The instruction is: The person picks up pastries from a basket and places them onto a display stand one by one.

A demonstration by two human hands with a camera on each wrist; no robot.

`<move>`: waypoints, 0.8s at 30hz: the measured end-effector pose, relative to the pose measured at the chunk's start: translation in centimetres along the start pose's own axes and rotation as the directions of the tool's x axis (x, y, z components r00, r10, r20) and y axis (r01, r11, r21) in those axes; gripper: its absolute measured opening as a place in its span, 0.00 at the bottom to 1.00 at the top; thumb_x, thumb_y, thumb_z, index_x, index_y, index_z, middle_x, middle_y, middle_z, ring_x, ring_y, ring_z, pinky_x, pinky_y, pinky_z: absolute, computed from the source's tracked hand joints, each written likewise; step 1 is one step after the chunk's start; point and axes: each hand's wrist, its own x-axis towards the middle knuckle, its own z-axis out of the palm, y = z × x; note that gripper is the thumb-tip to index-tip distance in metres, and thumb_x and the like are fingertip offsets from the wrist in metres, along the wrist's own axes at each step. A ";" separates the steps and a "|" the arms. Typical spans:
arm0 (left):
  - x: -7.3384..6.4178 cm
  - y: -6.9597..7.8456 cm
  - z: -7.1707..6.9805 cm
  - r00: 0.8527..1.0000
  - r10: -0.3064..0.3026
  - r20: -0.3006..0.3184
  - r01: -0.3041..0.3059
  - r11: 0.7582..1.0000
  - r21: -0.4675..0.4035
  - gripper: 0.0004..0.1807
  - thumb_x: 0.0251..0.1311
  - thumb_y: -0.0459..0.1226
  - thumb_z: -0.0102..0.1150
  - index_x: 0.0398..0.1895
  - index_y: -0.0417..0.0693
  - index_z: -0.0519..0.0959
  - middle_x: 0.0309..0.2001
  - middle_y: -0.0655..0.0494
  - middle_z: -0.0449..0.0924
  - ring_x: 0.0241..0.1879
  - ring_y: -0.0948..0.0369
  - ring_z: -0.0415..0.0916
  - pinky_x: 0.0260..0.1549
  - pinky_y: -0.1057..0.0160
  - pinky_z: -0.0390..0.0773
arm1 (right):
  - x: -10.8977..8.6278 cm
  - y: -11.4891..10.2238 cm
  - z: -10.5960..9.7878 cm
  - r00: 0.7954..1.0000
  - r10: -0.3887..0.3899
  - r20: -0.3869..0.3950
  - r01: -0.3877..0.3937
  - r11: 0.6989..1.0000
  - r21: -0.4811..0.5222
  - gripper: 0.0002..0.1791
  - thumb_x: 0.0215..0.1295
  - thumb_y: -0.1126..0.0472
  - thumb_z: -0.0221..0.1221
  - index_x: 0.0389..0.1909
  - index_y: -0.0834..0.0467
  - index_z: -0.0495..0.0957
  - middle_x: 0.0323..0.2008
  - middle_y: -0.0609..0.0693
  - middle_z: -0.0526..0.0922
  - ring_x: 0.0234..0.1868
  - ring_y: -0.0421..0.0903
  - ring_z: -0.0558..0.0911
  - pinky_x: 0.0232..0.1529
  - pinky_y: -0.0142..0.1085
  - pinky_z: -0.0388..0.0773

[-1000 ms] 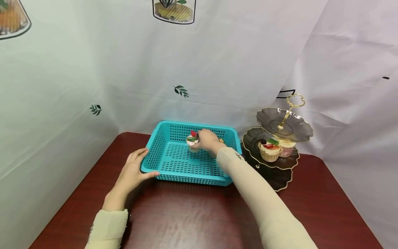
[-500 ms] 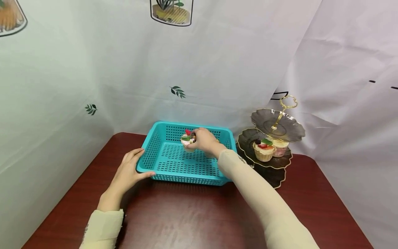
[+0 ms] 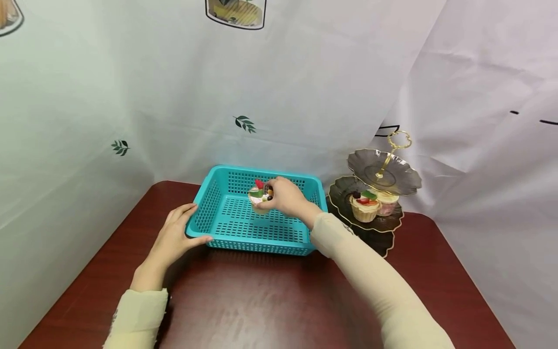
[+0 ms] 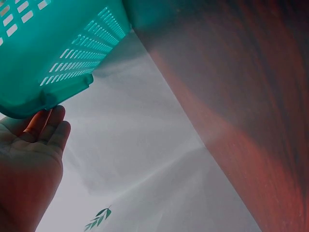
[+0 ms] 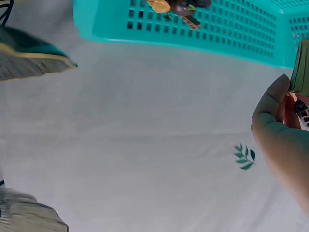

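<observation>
In the head view a cupcake (image 3: 258,195) topped with cream, a red berry and a green leaf is pinched by my right hand (image 3: 287,198). It is over the inside of the turquoise plastic basket (image 3: 257,243); whether it touches the floor cannot be told. The right wrist view shows its pleated wrapper (image 5: 301,72) at the frame's edge. My left hand (image 3: 172,237) spans the basket's near left corner, thumb at the front rim, fingers at the left rim. In the left wrist view its extended fingers (image 4: 53,128) touch the rim from outside.
A tiered stand (image 3: 383,172) of dark, gold-edged plates is right of the basket. Its middle plate bears a fruit-topped cupcake (image 3: 365,207) and a pink cup (image 3: 387,203). Orange and dark dessert toppings (image 5: 181,7) show in the basket. White curtain (image 3: 279,87) hangs behind the table (image 3: 244,300).
The whole view has shifted slightly, carrying basket and stand leftward in it. The cupcake stays in the right hand, barely moved relative to the basket. The left hand keeps its place at the corner.
</observation>
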 end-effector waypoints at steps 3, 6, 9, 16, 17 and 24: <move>-0.1 0.0 0.0 1.000 -0.002 0.002 0.002 1.000 -0.002 0.51 0.41 0.49 0.76 0.66 0.30 0.65 0.66 0.38 0.62 0.63 0.43 0.57 0.51 0.37 0.73 | -0.5 -0.1 -0.3 1.000 -0.028 -0.003 0.028 0.999 -0.028 0.35 0.56 0.41 0.66 0.59 0.58 0.74 0.44 0.50 0.79 0.42 0.43 0.75 0.39 0.36 0.76; -0.1 0.0 -0.1 1.000 0.002 0.002 -0.002 1.000 0.001 0.51 0.41 0.49 0.76 0.66 0.30 0.65 0.66 0.37 0.62 0.63 0.43 0.57 0.52 0.37 0.72 | -1.0 -0.1 -0.6 0.999 -0.054 -0.001 0.054 0.997 -0.047 0.35 0.55 0.40 0.65 0.59 0.58 0.75 0.44 0.50 0.79 0.42 0.43 0.74 0.38 0.36 0.75; 0.0 0.0 0.0 1.000 0.007 0.001 -0.007 1.000 -0.001 0.51 0.41 0.49 0.76 0.66 0.30 0.65 0.66 0.37 0.62 0.63 0.43 0.57 0.52 0.37 0.72 | -1.6 -0.2 -1.2 0.997 -0.075 0.000 0.075 0.996 -0.058 0.35 0.55 0.41 0.66 0.59 0.58 0.75 0.47 0.52 0.79 0.43 0.44 0.75 0.40 0.37 0.76; 0.3 0.0 -0.1 1.000 0.015 -0.003 -0.015 1.000 -0.005 0.51 0.41 0.49 0.77 0.65 0.30 0.65 0.65 0.37 0.62 0.63 0.42 0.57 0.51 0.36 0.73 | -3.0 -0.3 -2.3 0.994 -0.111 0.005 0.111 0.991 -0.075 0.33 0.54 0.42 0.66 0.56 0.58 0.76 0.47 0.51 0.78 0.44 0.44 0.74 0.42 0.38 0.77; 0.3 0.1 -0.1 1.000 0.015 -0.001 -0.015 1.000 -0.005 0.51 0.41 0.49 0.77 0.65 0.30 0.65 0.65 0.37 0.62 0.63 0.42 0.57 0.51 0.36 0.73 | -3.2 -0.4 -2.4 0.993 -0.116 0.007 0.117 0.990 -0.078 0.33 0.54 0.42 0.66 0.55 0.58 0.76 0.46 0.51 0.78 0.44 0.44 0.74 0.41 0.37 0.76; 0.2 0.2 -0.2 1.000 0.011 0.010 -0.011 1.000 0.000 0.51 0.42 0.49 0.76 0.65 0.30 0.65 0.66 0.37 0.62 0.63 0.42 0.57 0.51 0.36 0.72 | -4.4 -0.5 -3.0 0.988 -0.151 0.022 0.152 0.987 -0.057 0.32 0.53 0.43 0.67 0.55 0.58 0.77 0.45 0.50 0.78 0.42 0.43 0.73 0.39 0.36 0.75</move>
